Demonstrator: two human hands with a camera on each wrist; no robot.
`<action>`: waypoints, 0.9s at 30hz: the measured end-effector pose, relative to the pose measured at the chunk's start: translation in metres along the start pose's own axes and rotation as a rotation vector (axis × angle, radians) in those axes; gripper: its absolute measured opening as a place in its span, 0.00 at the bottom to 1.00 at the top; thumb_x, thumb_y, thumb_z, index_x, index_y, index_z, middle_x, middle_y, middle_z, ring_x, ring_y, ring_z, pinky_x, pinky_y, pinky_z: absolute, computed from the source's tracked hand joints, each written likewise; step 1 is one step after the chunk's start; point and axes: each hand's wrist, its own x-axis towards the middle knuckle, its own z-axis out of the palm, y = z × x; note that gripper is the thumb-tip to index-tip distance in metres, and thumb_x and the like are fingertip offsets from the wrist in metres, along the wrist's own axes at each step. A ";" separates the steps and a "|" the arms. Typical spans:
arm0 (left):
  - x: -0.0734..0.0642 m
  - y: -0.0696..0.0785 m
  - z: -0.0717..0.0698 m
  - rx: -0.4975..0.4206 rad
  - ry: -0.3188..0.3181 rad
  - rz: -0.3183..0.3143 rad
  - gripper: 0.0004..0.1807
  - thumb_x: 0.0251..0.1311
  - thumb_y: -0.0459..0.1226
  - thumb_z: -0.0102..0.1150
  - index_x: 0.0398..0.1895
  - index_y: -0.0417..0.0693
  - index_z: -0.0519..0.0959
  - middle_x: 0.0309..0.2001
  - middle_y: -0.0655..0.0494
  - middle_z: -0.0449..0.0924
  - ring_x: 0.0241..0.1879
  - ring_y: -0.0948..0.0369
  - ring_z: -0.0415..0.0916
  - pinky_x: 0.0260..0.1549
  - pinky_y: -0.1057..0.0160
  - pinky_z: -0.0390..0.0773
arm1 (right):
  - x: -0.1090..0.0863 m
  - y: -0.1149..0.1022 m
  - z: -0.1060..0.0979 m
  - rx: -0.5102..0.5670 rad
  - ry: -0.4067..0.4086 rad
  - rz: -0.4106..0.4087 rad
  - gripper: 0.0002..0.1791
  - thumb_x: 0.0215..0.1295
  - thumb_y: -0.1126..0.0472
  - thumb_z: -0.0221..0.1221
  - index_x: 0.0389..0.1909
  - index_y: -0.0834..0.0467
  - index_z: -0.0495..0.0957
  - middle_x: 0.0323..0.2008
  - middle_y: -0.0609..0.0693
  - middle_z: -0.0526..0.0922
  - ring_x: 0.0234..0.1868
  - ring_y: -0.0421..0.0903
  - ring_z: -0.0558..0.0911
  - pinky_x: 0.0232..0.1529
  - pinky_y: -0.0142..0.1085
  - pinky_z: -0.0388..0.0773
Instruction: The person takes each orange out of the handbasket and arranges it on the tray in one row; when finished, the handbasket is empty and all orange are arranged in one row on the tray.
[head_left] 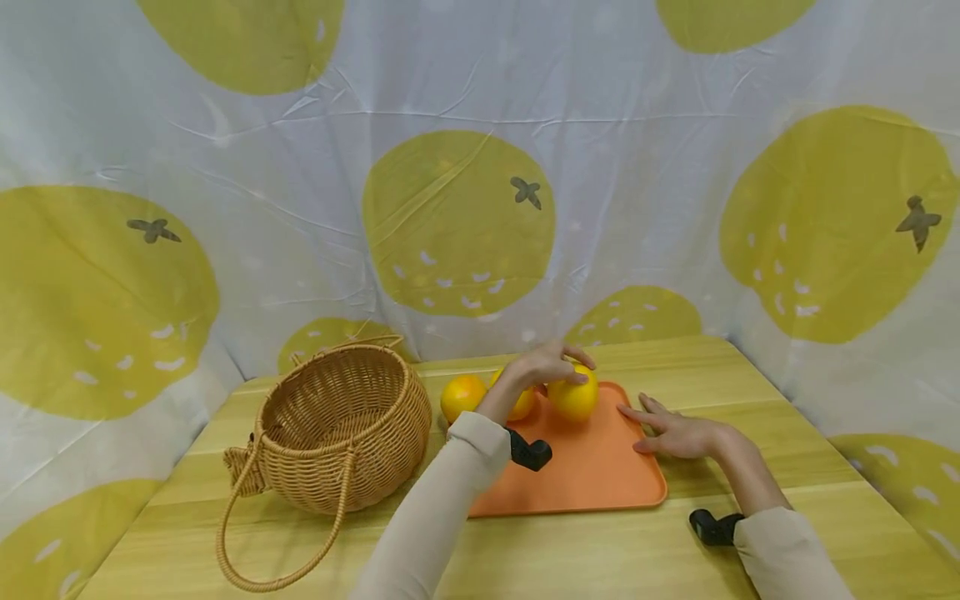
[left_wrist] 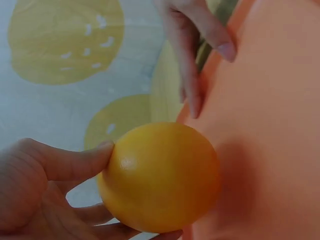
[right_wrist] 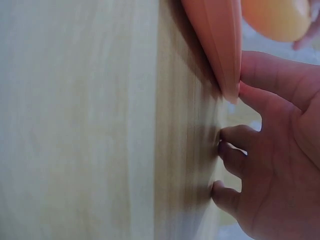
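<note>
My left hand [head_left: 542, 367] holds an orange [left_wrist: 160, 177] between thumb and fingers, low over the far part of a flat orange tray [head_left: 577, 475]. A shadow falls on the tray beside the fruit in the left wrist view. My right hand [head_left: 678, 435] lies at the tray's right side, its thumb and forefinger touching the rim. Its other fingertips rest on the table in the right wrist view. A second orange [head_left: 522, 405] is partly hidden behind my left wrist. Left of it sits a third orange [head_left: 461, 397], near the tray's far left corner.
A round wicker basket [head_left: 352, 475] stands on the left of the wooden table [head_left: 780, 433], its mouth facing up and its looped handle [head_left: 281, 583] hanging toward the front. A curtain [head_left: 630, 208] printed with yellow fruit hangs behind the table and along its sides.
</note>
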 end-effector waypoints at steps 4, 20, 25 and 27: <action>0.001 -0.008 0.007 0.010 0.011 -0.012 0.19 0.71 0.35 0.61 0.63 0.47 0.83 0.74 0.43 0.67 0.33 0.57 0.67 0.33 0.49 0.73 | -0.002 -0.003 0.000 -0.008 0.005 0.004 0.43 0.77 0.46 0.57 0.82 0.60 0.51 0.79 0.76 0.32 0.77 0.82 0.35 0.68 0.79 0.39; -0.003 -0.015 0.041 0.156 0.260 0.095 0.26 0.67 0.34 0.67 0.68 0.42 0.78 0.69 0.46 0.77 0.72 0.50 0.70 0.68 0.54 0.74 | 0.000 0.000 0.000 -0.006 0.009 -0.004 0.43 0.77 0.45 0.56 0.82 0.61 0.51 0.79 0.76 0.32 0.76 0.83 0.35 0.68 0.80 0.37; -0.006 -0.016 0.049 0.132 0.336 0.097 0.26 0.66 0.32 0.67 0.67 0.42 0.78 0.68 0.46 0.78 0.71 0.49 0.72 0.66 0.53 0.75 | -0.001 -0.002 0.001 -0.006 0.016 0.012 0.43 0.76 0.46 0.57 0.82 0.60 0.52 0.80 0.76 0.33 0.77 0.82 0.35 0.69 0.79 0.39; -0.008 -0.017 0.052 0.090 0.357 0.102 0.26 0.67 0.32 0.66 0.68 0.41 0.78 0.68 0.45 0.78 0.71 0.48 0.71 0.67 0.51 0.74 | -0.001 -0.002 0.001 -0.003 0.018 0.013 0.42 0.76 0.47 0.57 0.82 0.60 0.52 0.80 0.76 0.33 0.77 0.82 0.36 0.69 0.79 0.39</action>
